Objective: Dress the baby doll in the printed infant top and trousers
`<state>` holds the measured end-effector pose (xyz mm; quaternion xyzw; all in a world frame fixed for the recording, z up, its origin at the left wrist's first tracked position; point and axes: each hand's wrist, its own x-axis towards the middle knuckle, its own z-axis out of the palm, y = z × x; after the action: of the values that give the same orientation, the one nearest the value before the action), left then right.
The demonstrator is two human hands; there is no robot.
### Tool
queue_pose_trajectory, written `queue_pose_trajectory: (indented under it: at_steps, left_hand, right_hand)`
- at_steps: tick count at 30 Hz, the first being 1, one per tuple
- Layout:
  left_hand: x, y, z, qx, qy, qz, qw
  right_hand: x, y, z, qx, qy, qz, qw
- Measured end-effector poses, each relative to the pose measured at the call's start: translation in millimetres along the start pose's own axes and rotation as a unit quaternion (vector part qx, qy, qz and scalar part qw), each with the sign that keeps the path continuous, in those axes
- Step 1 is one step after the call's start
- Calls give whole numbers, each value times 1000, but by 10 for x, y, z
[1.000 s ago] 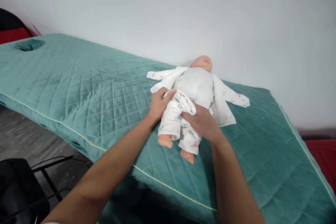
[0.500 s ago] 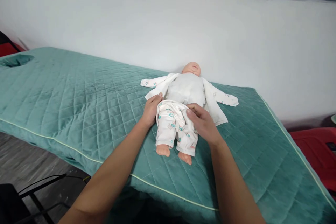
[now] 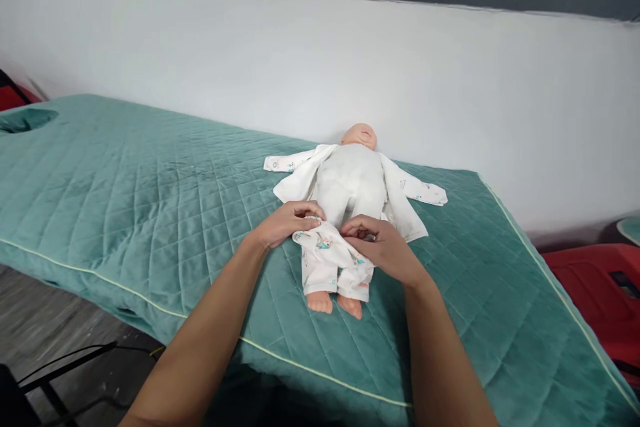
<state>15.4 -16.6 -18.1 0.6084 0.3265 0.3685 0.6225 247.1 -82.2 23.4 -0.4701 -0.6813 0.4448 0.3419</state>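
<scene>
A baby doll lies on its back on a teal quilted table, head toward the white wall. An open white printed jacket is spread under its arms. White printed trousers cover its legs, with both bare feet showing at the near end. My left hand pinches the trousers' waistband at the doll's left hip. At the other hip, my right hand grips the same waistband. Both hands are closed on the cloth.
The white wall runs right behind the doll. The table has a face hole at its far left end. A red seat stands at the right, and dark cables and a frame lie on the floor at the lower left.
Both hands have drawn the trousers' waistband down from the doll's belly to its hips, so more of the white torso shows. The camera has tilted up slightly.
</scene>
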Motion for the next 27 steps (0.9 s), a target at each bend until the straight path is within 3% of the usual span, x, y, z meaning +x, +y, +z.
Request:
queue_pose_trajectory:
  at_steps: [8,14,18,27]
  left_hand:
    - [21,-8,88,17,74,-42,996]
    - [21,-17,25,63,32,-2,998]
    - [-17,36,-3,90,-6,16,996]
    - [-66,159,-52,123,-107,30,986]
  right_hand:
    - [-27,-97,-33,-59,-80,-39,994]
    - [-31,-82,-35,-55,-87,-55,993]
    - [-42,-54,-12,-33,-54,-50,997]
    - [35,62,132,-48,91,-62,993]
